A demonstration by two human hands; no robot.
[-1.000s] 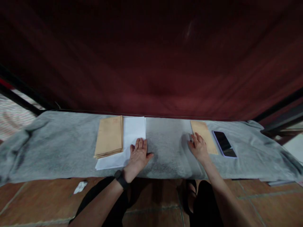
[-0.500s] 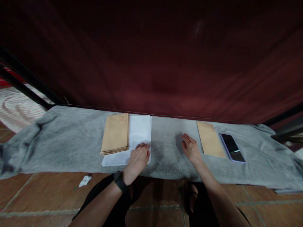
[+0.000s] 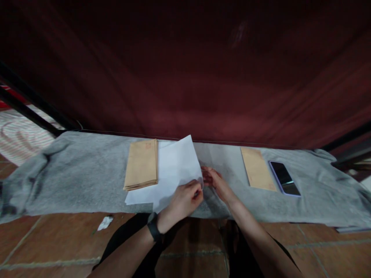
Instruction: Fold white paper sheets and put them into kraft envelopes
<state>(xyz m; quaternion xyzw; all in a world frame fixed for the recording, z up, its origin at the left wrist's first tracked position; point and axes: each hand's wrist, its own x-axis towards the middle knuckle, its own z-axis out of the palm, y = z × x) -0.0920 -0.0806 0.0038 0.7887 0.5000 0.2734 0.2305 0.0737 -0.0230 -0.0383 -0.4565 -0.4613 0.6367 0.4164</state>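
Observation:
A white sheet of paper (image 3: 179, 162) is lifted at its right side and lies askew over other white paper (image 3: 139, 196). My left hand (image 3: 187, 199), with a dark watch (image 3: 153, 227) on its wrist, pinches the sheet near its lower right edge. Just right of that edge is my right hand (image 3: 213, 179), its fingers apart and reaching to the sheet; whether they touch it I cannot tell. A stack of brown envelopes (image 3: 141, 164) rests on the left part of the paper.
A single brown envelope (image 3: 257, 169) and a phone in a purple case (image 3: 285, 178) lie to the right on the grey cloth (image 3: 87, 173). Behind hangs a dark red curtain (image 3: 185, 85). A crumpled white scrap (image 3: 105, 222) is on the tiled floor (image 3: 58, 239).
My left hand has moved right, dragging the top sheet with it and raising its right edge. My right hand has come left, up to that edge. The envelopes and phone have stayed put.

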